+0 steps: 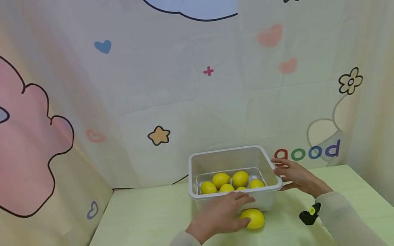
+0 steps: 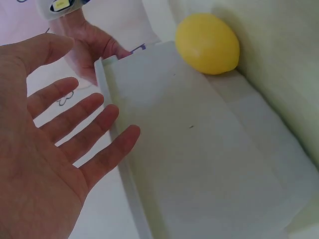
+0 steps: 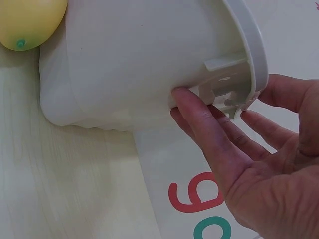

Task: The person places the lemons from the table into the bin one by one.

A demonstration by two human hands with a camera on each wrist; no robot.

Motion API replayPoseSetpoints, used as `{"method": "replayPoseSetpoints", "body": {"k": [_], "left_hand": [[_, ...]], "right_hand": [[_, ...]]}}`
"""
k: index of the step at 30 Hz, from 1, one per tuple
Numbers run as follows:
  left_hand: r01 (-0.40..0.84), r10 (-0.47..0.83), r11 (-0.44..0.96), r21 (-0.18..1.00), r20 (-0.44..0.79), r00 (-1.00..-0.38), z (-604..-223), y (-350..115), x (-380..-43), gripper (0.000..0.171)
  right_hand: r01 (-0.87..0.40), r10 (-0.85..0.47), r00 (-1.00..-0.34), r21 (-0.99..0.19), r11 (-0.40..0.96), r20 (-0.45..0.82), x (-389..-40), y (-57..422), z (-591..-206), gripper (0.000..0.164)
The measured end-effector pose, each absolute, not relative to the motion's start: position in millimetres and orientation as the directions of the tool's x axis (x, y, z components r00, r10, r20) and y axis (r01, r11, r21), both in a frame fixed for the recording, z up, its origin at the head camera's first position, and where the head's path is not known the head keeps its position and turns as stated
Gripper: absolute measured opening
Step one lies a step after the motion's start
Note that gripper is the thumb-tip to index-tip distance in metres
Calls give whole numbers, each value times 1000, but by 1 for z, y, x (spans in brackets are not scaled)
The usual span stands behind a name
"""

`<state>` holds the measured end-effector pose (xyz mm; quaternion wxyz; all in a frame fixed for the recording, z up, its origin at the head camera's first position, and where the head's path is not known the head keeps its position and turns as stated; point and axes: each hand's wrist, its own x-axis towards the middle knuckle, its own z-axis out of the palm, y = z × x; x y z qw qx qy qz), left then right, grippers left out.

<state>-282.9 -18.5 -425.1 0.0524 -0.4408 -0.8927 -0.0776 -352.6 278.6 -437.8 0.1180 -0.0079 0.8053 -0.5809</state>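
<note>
A white plastic bin [image 1: 228,148] stands on the table with several yellow lemons [image 1: 221,180] lying inside it. One more lemon [image 1: 253,219] rests on the table against the bin's front side. My left hand [image 1: 224,213] hovers in front of the bin with its fingers spread and nothing in them; its thumb overlaps the loose lemon in the head view, but the left wrist view shows a gap between them. At the bin's right end, my right hand [image 1: 298,177] holds the rim and end handle [image 3: 229,87], fingers bent around that part.
The pale wooden table [image 1: 139,229] reaches back to a printed curtain [image 1: 194,99], close behind the bin. More curtain hangs along the left and right sides. A black wrist device [image 1: 310,214] sits at my right cuff.
</note>
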Motion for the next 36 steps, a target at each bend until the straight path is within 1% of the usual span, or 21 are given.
{"method": "replayPoseSetpoints", "body": {"k": [6, 13, 22, 26, 31, 36], "left_hand": [[833, 814, 551, 50, 187, -550, -445, -11, -284, 47], [814, 811, 569, 117, 80, -579, -462, -1, -289, 52], [836, 827, 548, 39, 125, -548, -485, 9, -299, 51], [829, 823, 559, 26, 98, -559, -489, 11, -299, 53], [804, 804, 594, 9, 23, -594, -489, 14, -297, 58], [786, 786, 618, -15, -9, -618, -489, 16, -295, 60]], "right_hand": [[123, -150, -972, -937, 327, -180, -353, 279, -438, 63], [120, -146, -974, -938, 327, -175, -350, 278, -437, 64], [120, -142, -975, -938, 327, -174, -348, 276, -437, 64], [122, -144, -974, -939, 321, -176, -349, 276, -438, 64], [126, -148, -972, -940, 318, -180, -350, 278, -439, 65], [121, -158, -971, -943, 311, -177, -351, 279, -437, 64]]}}
